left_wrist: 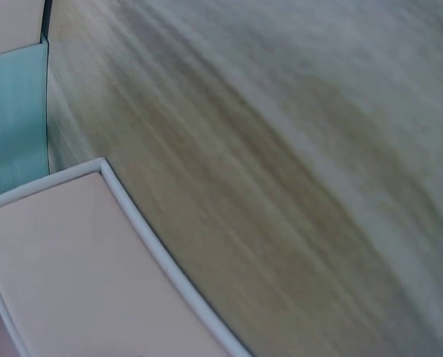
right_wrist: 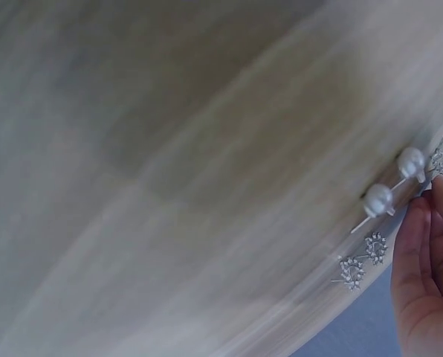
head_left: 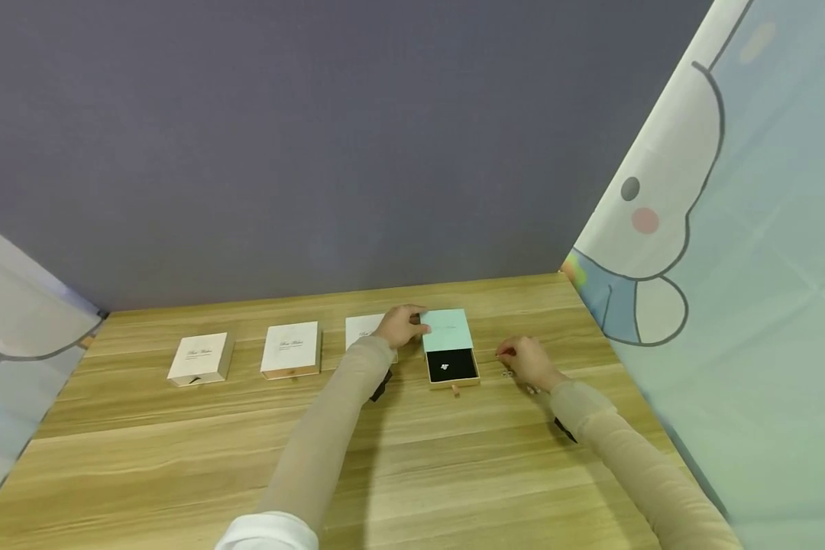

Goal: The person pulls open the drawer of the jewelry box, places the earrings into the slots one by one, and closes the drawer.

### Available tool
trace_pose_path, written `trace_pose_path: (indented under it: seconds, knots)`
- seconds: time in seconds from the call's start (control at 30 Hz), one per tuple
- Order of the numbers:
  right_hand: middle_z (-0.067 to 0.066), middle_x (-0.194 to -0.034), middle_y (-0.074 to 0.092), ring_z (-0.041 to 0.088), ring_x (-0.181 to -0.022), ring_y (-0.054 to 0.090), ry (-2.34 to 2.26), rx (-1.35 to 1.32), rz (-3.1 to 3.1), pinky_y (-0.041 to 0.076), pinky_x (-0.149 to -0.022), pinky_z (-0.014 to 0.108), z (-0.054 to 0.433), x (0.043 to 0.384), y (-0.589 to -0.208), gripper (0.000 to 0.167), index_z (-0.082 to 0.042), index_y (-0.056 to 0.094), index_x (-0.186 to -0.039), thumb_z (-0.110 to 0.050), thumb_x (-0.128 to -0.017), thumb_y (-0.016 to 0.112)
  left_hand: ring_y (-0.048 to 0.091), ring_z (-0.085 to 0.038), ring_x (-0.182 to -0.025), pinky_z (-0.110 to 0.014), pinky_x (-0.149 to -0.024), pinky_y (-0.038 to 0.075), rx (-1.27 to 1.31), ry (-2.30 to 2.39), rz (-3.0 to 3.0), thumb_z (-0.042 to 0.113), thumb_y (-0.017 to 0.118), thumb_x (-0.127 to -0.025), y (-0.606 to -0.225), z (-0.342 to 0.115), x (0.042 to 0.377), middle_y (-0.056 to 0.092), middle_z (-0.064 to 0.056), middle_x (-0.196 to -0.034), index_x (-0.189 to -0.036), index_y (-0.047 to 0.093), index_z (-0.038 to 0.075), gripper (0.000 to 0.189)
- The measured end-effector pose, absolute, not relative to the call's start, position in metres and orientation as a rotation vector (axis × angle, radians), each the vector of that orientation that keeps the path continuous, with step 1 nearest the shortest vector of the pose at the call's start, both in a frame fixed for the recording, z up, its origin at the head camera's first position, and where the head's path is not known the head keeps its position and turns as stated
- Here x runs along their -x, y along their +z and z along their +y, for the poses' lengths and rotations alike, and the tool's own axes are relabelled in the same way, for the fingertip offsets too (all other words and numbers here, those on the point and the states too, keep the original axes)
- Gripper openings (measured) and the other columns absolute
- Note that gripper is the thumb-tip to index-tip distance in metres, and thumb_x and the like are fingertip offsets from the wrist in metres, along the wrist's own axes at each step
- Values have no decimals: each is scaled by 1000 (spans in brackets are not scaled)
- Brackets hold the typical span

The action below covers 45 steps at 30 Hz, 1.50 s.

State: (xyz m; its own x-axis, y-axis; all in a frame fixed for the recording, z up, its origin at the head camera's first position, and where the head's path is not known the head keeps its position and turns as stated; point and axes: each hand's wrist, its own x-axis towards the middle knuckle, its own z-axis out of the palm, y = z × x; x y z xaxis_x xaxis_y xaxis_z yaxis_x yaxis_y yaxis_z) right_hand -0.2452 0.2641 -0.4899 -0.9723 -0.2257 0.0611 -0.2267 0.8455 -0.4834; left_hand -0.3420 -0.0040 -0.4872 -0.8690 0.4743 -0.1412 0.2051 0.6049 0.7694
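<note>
The teal jewelry box (head_left: 447,328) has its drawer slid out toward the front, with a small silvery earring (head_left: 444,367) on the black lining. My left hand (head_left: 400,327) rests at the box's left edge, thumb and index fingertips touching it. To the right of the drawer, my right hand (head_left: 528,361) pinches a tiny earring between thumb and fingertips, mostly hidden. Below the fingertips on the table lie two pearl earrings (right_wrist: 377,201) and two sparkly round earrings (right_wrist: 353,273). Another sparkly earring (right_wrist: 440,162) shows right at the fingertips.
A white box (head_left: 354,330) stands partly hidden behind my left wrist. Farther left are two more white boxes, one in the middle (head_left: 291,345) and one outermost (head_left: 198,355). A dark wall rises behind the wooden table (head_left: 213,458), and a cartoon-printed curtain (head_left: 749,344) hangs at right.
</note>
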Motion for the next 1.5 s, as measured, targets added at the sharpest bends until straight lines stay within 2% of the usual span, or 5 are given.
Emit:
trace_pose_path:
  seconds: [0.17, 0.43, 0.97, 1.27, 1.5]
  knots:
    - [16, -91, 68, 27, -80, 64, 807, -367, -3021, 56, -68, 37, 265, 247, -488, 7, 1, 69, -87, -1, -82, 64, 50, -24, -119, -35, -99, 45, -566, 1133, 2522, 27, 64, -86, -486, -4, 342, 46, -9, -138, -134, 49, 10, 52]
    - [15, -93, 68, 24, -80, 65, 829, -336, -3057, 56, -69, 35, 260, 248, -485, 9, -1, 70, -90, -4, -84, 63, 49, -25, -120, -36, -100, 44, -567, 1138, 2507, 27, 63, -86, -490, -4, 344, 45, -9, -138, -134, 48, 9, 53]
    - [15, -90, 69, 26, -79, 66, 874, -362, -2986, 56, -70, 37, 244, 243, -467, 11, 2, 71, -90, -5, -82, 66, 49, -23, -118, -35, -98, 44, -576, 1115, 2507, 27, 65, -85, -489, -3, 346, 49, -8, -134, -133, 49, 8, 54]
    - [13, -95, 69, 24, -84, 65, 1056, -218, -2982, 56, -73, 34, 239, 243, -461, 14, -1, 70, -95, -8, -85, 64, 52, -20, -100, -34, -88, 47, -626, 1084, 2556, 27, 64, -86, -487, -4, 342, 53, -9, -129, -132, 50, 7, 52]
    - [13, -99, 68, 22, -85, 64, 1266, -153, -2973, 55, -72, 31, 233, 244, -458, 18, -2, 70, -100, -11, -86, 63, 53, -20, -106, -35, -94, 46, -658, 1069, 2574, 29, 64, -86, -489, -4, 344, 52, -9, -131, -131, 51, 7, 52]
